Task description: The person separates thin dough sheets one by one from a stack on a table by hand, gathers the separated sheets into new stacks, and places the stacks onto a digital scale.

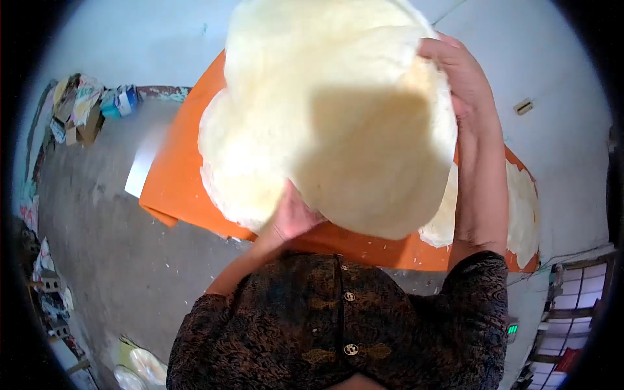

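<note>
A large, thin, cream-coloured sheet [273, 130] with an uneven round outline is held up in front of me, and a dark shadow falls across its right part. My left hand [296, 214] grips it at the lower edge, its fingers partly hidden by the sheet. At the upper right edge my right hand [455, 71] holds it, with the fingertips partly behind it. Beneath lies an orange cloth [172, 172] with similar pale sheets at its right end [521, 208].
Boxes and bags [84, 117] stand against the wall at the upper left. Clutter lines the left edge of the grey floor [123, 260]. Pale round items [146, 367] lie at the lower left. A barred window [575, 299] is at the lower right.
</note>
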{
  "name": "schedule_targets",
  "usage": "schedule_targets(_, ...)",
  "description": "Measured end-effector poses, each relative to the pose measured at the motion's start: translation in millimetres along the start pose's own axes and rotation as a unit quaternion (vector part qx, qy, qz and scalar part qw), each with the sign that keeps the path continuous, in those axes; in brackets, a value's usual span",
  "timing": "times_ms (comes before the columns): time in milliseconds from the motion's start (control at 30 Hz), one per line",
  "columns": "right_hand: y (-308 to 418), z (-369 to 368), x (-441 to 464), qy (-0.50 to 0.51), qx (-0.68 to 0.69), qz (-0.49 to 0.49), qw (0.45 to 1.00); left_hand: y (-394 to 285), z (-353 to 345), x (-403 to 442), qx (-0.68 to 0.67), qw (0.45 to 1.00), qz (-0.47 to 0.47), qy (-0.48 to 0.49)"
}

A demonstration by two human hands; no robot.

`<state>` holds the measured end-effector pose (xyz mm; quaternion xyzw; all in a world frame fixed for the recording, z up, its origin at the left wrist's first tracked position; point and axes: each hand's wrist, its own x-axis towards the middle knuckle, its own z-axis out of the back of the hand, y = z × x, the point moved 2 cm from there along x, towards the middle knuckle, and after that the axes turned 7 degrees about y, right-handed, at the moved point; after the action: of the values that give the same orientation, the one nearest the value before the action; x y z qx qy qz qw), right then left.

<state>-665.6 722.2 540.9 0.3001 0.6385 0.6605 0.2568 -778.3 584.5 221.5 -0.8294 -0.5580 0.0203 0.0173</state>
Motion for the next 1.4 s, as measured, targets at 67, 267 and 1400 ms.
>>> schedule_targets(67,-25,25,-5,-0.057,0.139,-0.027,0.988,-42,-30,-11,0.0,0.988,-0.155,0.008)
schedule_targets(267,-285,85,-55,-0.196,0.308,-0.171,0.915,-110,-14,-53,0.21,0.928,-0.231,-0.205)
schedule_targets(1400,-327,-82,-83,0.13,-0.403,-0.005,0.906,-51,20,-86,0.126,0.983,-0.114,-0.068)
